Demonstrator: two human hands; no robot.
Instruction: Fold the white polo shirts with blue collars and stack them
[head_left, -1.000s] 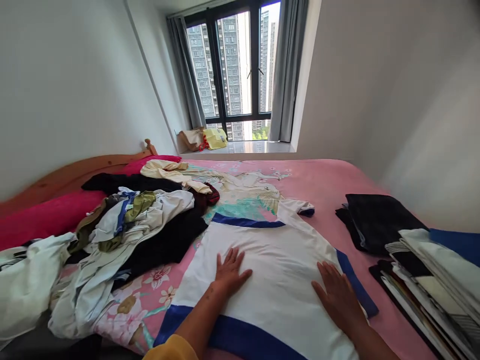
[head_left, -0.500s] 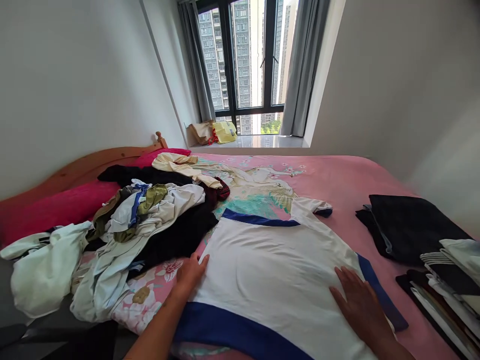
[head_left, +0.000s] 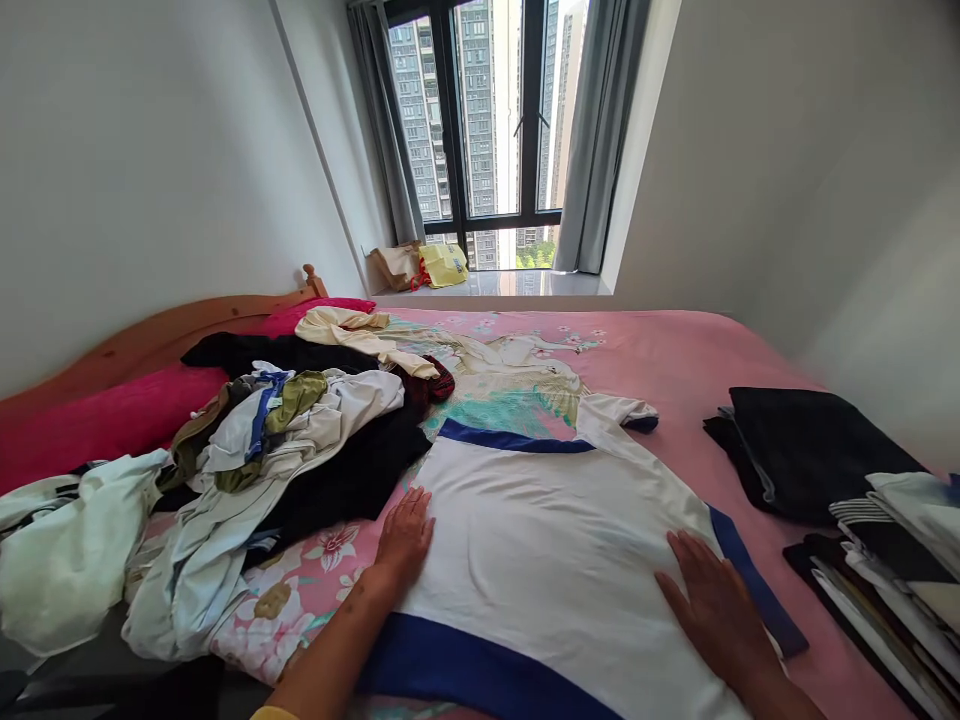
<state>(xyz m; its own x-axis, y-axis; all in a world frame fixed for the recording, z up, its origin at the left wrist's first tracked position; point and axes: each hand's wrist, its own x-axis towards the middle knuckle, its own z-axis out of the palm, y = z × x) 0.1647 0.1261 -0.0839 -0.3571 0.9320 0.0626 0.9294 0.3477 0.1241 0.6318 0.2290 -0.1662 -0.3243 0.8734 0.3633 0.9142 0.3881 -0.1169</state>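
A white shirt [head_left: 540,540] with blue bands at its hem and edges lies spread on the pink bed. My left hand [head_left: 406,535] rests at the shirt's left edge, fingers stretched forward and reaching onto the fabric's border. On the right part of the shirt, my right hand [head_left: 709,600] lies flat with the fingers spread, close to the blue band on that side. Some wrinkles cross the white cloth between the hands. One short sleeve [head_left: 611,412] points away toward the window, its blue cuff partly folded under.
A loose heap of clothes [head_left: 300,430] lies at the left, by red pillows [head_left: 112,415] and a wooden headboard [head_left: 187,318]. Folded black garments [head_left: 817,450] and a stack of folded clothes [head_left: 885,600] sit at the right. Bags [head_left: 442,265] stand on the windowsill.
My left hand has slid slightly forward along the shirt's left edge and flattened. My right hand stays on the shirt. The view has shifted slightly.
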